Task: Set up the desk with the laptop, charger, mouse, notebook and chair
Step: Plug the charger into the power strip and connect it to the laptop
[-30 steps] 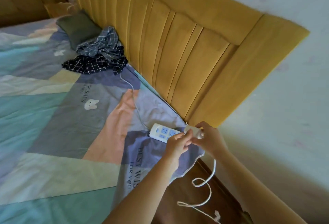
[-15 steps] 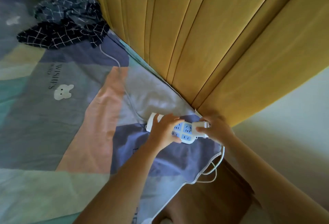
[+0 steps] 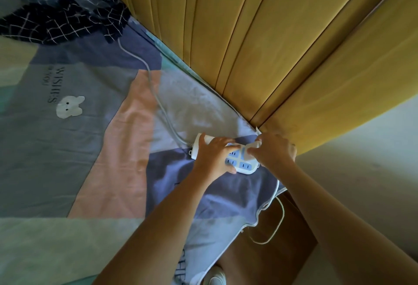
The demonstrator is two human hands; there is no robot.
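the right hand (image 3: 274, 150) now sits low at the far end of the power strip (image 3: 235, 160), right of centre in the frame, its fingers (image 3: 253, 150) curled round the white charger plug (image 3: 256, 144) and pressing it down against the strip's end sockets. a second ago that plug was held up in the air above the strip; half a second ago it was only lined up at the strip's end. so the plug has come down onto the sockets, and i judge the charger is being seated, or is about seated; whether the pins are fully home cannot be told, since the hand covers them.

the left hand (image 3: 211, 155) has also moved: earlier it was up by the plug, now it lies over the near half of the strip, fingers (image 3: 226, 149) bent over its top and the thumb at its lower edge, bracing it against the bed sheet (image 3: 90, 149).

the charger cable (image 3: 279, 219) hangs off the bed edge in a loose loop at lower right, shorter-looking than the long curl seen earlier. the strip's own grey cord (image 3: 153, 90) runs to the upper left toward the checked cloth (image 3: 67, 13). the view has closed in on the yellow headboard (image 3: 271, 47). for the task, this reads as the charger getting power; laptop, mouse, notebook and chair are not in view.
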